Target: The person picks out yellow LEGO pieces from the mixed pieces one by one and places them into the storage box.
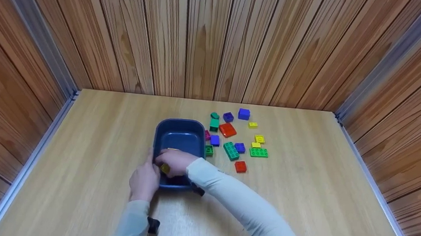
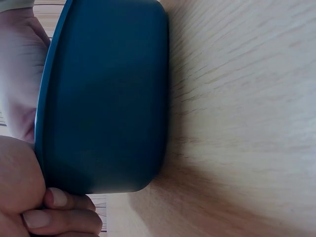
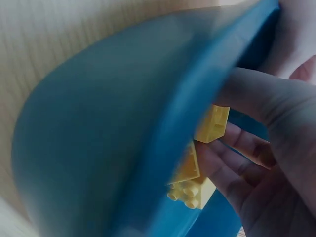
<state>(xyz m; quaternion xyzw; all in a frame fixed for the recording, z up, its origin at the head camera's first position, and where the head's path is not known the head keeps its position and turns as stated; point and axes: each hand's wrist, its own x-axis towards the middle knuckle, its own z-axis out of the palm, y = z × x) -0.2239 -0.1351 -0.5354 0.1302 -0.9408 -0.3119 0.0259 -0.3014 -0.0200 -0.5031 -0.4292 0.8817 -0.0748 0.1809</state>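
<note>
Smooth, matte, dark blue plastic tub (image 1: 179, 135), rectangular with rounded corners and a thin rolled rim, on a pale wood-grain table (image 1: 303, 206), just left of the scattered bricks. Left hand (image 1: 144, 179) against the tub's near left corner, fingers (image 2: 64, 213) curled under the rim and gripping the wall, nails showing in the left wrist view. Right hand (image 1: 175, 162) inside the near end of the tub, fingers (image 3: 237, 148) bent loosely about yellow studded bricks (image 3: 193, 177), glossy hard plastic with round knobs, touching the inner wall; pinching or merely cupping them, cannot tell. Both forearms in light, soft-knit sleeves (image 1: 247, 212). Right of the tub, a loose cluster of blocky studded pieces: a long green brick (image 1: 231, 151), a flat green plate (image 1: 259, 152), a red square brick (image 1: 240, 166), a larger red sloped piece (image 1: 227, 130), purple cubes (image 1: 243, 114), small yellow bricks (image 1: 259, 139). Vertical reddish wood planks (image 1: 211, 36) with strong streaky grain on three sides, grey metal strips at the corners.
</note>
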